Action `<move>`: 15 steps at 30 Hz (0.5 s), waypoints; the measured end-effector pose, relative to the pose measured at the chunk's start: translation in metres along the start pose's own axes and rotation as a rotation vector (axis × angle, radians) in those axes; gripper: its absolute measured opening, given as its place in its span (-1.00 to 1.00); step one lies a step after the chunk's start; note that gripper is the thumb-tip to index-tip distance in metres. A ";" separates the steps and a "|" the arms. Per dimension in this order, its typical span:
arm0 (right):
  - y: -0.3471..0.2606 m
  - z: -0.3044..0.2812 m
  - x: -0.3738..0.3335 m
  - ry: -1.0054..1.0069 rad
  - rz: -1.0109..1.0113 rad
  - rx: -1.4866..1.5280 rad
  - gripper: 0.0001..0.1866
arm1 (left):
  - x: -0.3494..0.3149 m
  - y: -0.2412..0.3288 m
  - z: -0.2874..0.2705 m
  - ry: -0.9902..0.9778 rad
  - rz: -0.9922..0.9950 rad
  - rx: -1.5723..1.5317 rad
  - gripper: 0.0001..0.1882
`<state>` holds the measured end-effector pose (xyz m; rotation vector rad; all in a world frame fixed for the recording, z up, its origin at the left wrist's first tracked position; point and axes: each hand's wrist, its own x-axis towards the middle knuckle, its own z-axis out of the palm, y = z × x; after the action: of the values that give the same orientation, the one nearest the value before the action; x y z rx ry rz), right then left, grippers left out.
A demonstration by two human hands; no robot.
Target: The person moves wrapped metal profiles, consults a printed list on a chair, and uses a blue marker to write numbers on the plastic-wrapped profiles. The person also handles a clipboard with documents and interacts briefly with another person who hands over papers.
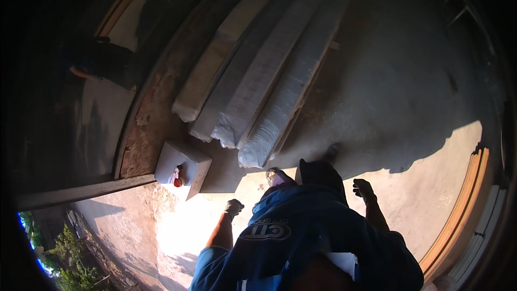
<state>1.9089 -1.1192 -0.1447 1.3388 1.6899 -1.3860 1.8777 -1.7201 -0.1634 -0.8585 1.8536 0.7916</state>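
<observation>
My left hand (233, 208) hangs beside my body over the sunlit floor, its fingers curled in, and it looks to be in a pale glove. On the other side my right hand (364, 188) is in shade, a dark shape with the fingers bent inward. I see nothing in either hand, and neither touches anything. Nearest to the left hand is a pale box (200, 177) with a small red and white object (177, 178) at it, whose kind I cannot make out. Ahead of me, long bundles (269, 113) wrapped in clear plastic lie side by side.
Long brown boards or profiles (458, 221) lie at the right, beside pale grey lengths (479, 231). A sill or beam (86, 191) runs along the left. Green plants (72, 253) grow at the lower left. Shadow covers the concrete floor (388, 102) ahead.
</observation>
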 end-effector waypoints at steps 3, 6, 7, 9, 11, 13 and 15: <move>0.008 -0.050 0.021 -0.085 -0.082 0.001 -0.61 | 0.016 0.057 0.023 -0.082 0.156 0.237 -0.81; 0.012 -0.116 0.040 -0.027 -0.072 0.018 -0.62 | 0.032 0.150 0.067 -0.015 0.213 0.272 -0.79; 0.013 -0.141 0.044 0.012 -0.078 0.056 -0.62 | 0.033 0.183 0.081 0.048 0.417 0.276 -0.81; 0.018 -0.187 0.049 0.101 -0.054 0.145 -0.64 | 0.022 0.238 0.122 0.011 0.476 -0.270 -0.59; 0.015 -0.231 0.054 0.217 0.025 0.190 -0.66 | 0.015 0.298 0.150 -0.081 0.657 -0.303 -0.62; 0.008 -0.260 0.060 0.233 -0.036 0.203 -0.67 | 0.007 0.341 0.172 -0.091 0.822 -0.202 -0.63; -0.008 -0.277 0.067 0.306 -0.025 0.184 -0.69 | -0.002 0.369 0.183 -0.235 0.657 -0.272 -0.64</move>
<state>1.9230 -0.8359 -0.1177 1.7119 1.8111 -1.4371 1.6613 -1.3694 -0.1694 -0.2754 1.8451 1.5077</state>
